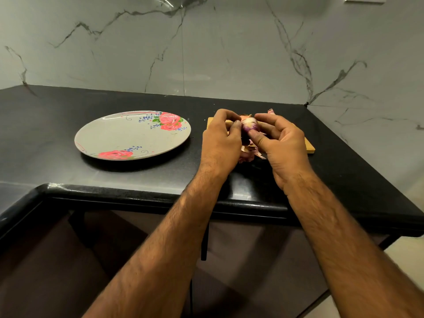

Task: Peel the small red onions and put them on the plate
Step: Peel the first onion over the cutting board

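Onion, part-peeled, white and purple, was pinched between left hand and right hand over the board; plate left, bare, counter edge near

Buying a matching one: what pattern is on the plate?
Plate: pink roses on grey; head view.

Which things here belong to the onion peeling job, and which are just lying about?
In the job: small red onion, pinched between left hand and right hand; flowered plate.
Lying about: loose peels; wooden board; black counter.
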